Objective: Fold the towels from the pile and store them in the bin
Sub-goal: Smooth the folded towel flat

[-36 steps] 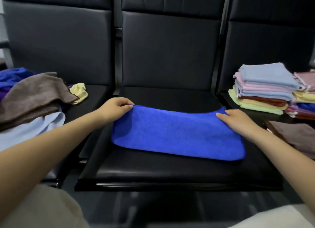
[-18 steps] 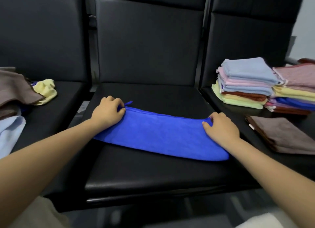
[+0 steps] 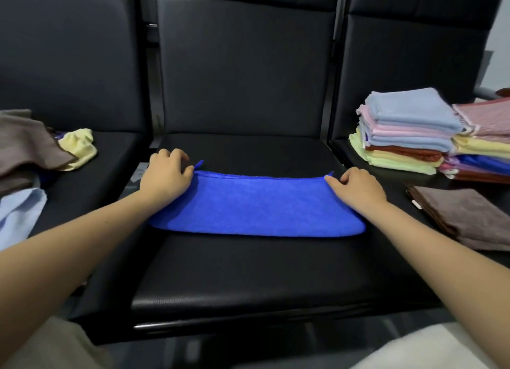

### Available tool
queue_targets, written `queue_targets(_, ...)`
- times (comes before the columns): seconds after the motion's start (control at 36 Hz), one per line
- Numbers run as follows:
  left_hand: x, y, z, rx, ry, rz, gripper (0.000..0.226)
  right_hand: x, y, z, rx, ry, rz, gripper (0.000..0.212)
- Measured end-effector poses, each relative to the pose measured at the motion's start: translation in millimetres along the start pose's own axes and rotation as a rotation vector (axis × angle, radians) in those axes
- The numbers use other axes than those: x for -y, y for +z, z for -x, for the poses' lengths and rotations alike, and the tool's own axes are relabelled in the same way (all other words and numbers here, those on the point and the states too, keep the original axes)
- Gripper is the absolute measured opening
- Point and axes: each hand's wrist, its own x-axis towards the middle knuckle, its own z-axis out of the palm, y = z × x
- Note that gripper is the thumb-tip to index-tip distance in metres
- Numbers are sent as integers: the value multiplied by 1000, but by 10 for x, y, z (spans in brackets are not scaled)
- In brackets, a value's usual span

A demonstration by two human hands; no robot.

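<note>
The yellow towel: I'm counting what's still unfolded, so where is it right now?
In the head view the yellow towel lies crumpled on the left seat, beside the brown towel of the unfolded pile, left of the left hand.

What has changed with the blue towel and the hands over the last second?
The blue towel went from a wider spread with its far edge lifted to a narrow folded strip lying flat on the middle seat. The left hand and right hand came down with that far edge and now rest at its two far corners. The folded stack and the unfolded pile look unchanged.
</note>
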Motion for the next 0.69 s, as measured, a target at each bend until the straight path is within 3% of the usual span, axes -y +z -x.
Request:
queue_targets(0.06, -41, -16, 43, -29, 20, -77, 38, -12, -77, -4, 111, 83, 19, 60)
queue_targets(0.14, -124, -46, 154, -73, 199, -136, 45, -9, -187, 52, 252, 159, -2, 63)
queue_targets(0.28, -243, 19, 479, 131, 394, -147, 76, 103, -256, 227, 467, 133, -310, 29)
queue_targets(0.42, -281, 72, 513, 195, 349, -61, 41, 326, -192, 264, 427, 204, -728, 13)
queue_targets(0.44, -295, 53, 498, 197, 331, -29, 34, 402, -201, 280, 416, 215, -803, 6)
queue_targets(0.56, -362, -14, 419, 216, 176, 242, 20, 723, -190, 289, 348, 151, -1046, 20)
queue_targets(0.64, -506, -104, 366, 326, -150, 699, 31, 1001, -124, 356, 448, 40, -1202, 10)
queue_targets(0.69, -608, -145, 357, 428, -343, 946, 40, 1164, -93, 447, 599, -4, -1256, 15)
